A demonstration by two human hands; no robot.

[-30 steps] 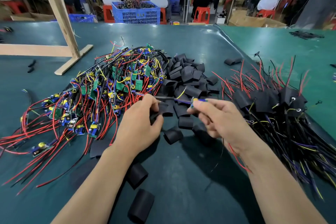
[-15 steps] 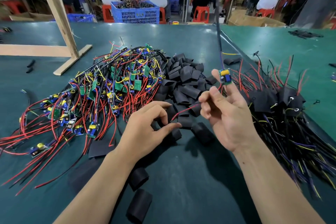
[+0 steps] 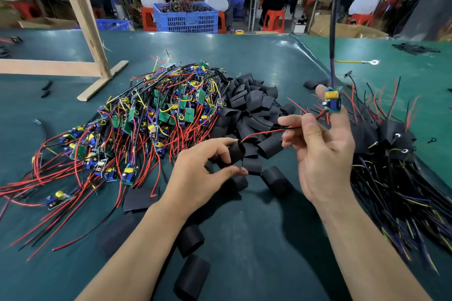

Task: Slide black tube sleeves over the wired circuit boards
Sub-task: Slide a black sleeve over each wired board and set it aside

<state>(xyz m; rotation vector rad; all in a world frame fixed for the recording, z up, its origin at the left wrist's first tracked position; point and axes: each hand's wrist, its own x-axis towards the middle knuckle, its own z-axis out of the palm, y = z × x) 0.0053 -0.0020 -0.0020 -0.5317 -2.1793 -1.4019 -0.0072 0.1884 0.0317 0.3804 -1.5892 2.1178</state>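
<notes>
On the green bench (image 3: 244, 56), your right hand (image 3: 325, 156) pinches a light circuit board (image 3: 332, 101) upright, red leads (image 3: 264, 132) trailing limp. Your left hand (image 3: 203, 173) pinches a soft black sleeve (image 3: 236, 151) beside the sleeve pile (image 3: 254, 102). Grip board edges; squeeze the thin sleeve open.
</notes>
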